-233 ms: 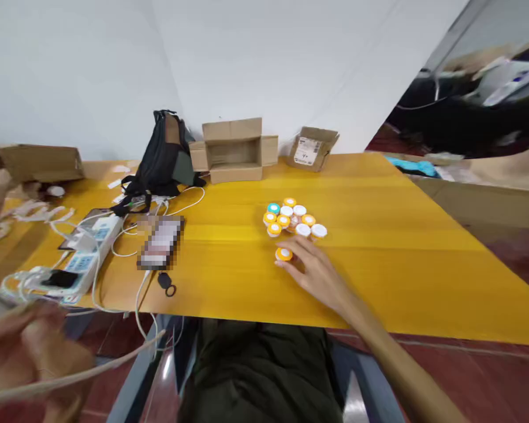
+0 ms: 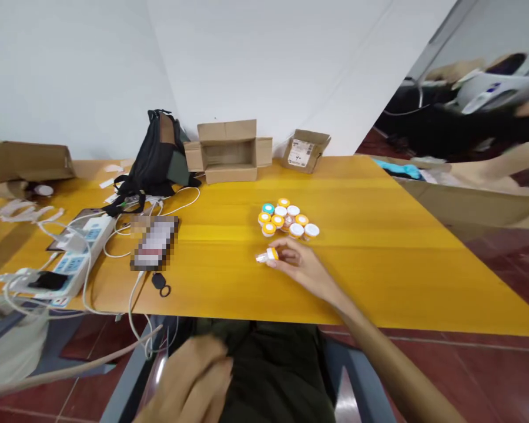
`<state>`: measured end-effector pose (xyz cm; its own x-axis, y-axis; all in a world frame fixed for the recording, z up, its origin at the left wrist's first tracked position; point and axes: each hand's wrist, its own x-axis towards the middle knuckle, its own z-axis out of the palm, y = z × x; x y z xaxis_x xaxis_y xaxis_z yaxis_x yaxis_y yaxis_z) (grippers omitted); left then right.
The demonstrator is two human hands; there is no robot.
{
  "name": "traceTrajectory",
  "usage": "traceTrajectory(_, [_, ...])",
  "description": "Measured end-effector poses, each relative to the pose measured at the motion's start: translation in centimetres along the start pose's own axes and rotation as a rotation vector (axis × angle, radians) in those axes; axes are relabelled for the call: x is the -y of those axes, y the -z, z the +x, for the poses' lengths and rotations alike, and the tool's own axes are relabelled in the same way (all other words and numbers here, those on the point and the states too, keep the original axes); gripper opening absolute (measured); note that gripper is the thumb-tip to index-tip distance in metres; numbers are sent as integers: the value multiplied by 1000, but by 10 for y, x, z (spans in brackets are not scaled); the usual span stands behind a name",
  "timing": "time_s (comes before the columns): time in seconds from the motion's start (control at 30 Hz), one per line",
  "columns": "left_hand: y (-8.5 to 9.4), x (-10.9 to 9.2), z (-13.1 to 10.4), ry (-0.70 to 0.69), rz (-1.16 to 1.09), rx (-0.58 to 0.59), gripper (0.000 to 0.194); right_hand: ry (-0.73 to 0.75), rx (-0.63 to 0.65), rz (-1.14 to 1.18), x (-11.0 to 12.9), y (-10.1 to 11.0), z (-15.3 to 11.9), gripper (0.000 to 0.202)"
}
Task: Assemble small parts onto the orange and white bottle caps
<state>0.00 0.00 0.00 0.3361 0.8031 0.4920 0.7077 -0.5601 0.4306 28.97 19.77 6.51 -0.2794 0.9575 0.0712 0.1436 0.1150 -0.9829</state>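
My right hand (image 2: 306, 267) is closed with thumb and fingers around a small bottle (image 2: 271, 254). The bottle has an orange and white cap and a clear body, and it lies tipped on its side with its clear end to the left. Just beyond, a cluster of similar small bottles stands upright, with white caps (image 2: 311, 230), orange caps (image 2: 268, 228) and a teal cap (image 2: 268, 208). My left hand (image 2: 194, 379) hangs over my lap, below the table edge. Motion smears its fingers, and I cannot see anything held in it.
An open cardboard box (image 2: 230, 174) and a smaller labelled box (image 2: 304, 154) stand by the wall, with a black backpack (image 2: 152, 155) beside them. Leftward lie a phone (image 2: 156, 241), a black key fob (image 2: 158, 281), and a power strip (image 2: 81, 258) with tangled white cables. Another person's arm (image 2: 494, 170) shows at right.
My left hand has swung from the far lower left to above my lap. The bottle in my right hand has gone from upright to tipped over. The view has shifted slightly.
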Motion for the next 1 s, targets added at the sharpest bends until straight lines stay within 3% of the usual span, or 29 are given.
traceTrajectory(0.07, [-9,-1,87,111,-119,55,41,-50,7,126,-3,-3,2,33])
traceTrajectory(0.13, [-19,-1,159,215,-275,111,42,-61,-26,180,-6,-6,3,35])
traceTrajectory(0.17, [-24,0,184,229,-344,140,41,-56,-49,190,-6,-7,4,35])
traceTrajectory(0.23, [-36,3,213,236,-469,219,36,-41,-89,197,-7,-10,4,34])
traceTrajectory(0.4, [-53,13,229,246,-662,247,28,-40,-113,220,-5,-12,6,36])
traceTrajectory(0.63, [-52,18,249,246,-671,306,33,36,-126,187,-8,-11,10,33])
traceTrajectory(1.0, [-61,23,252,235,-599,184,35,85,-176,92,-16,-23,16,36])
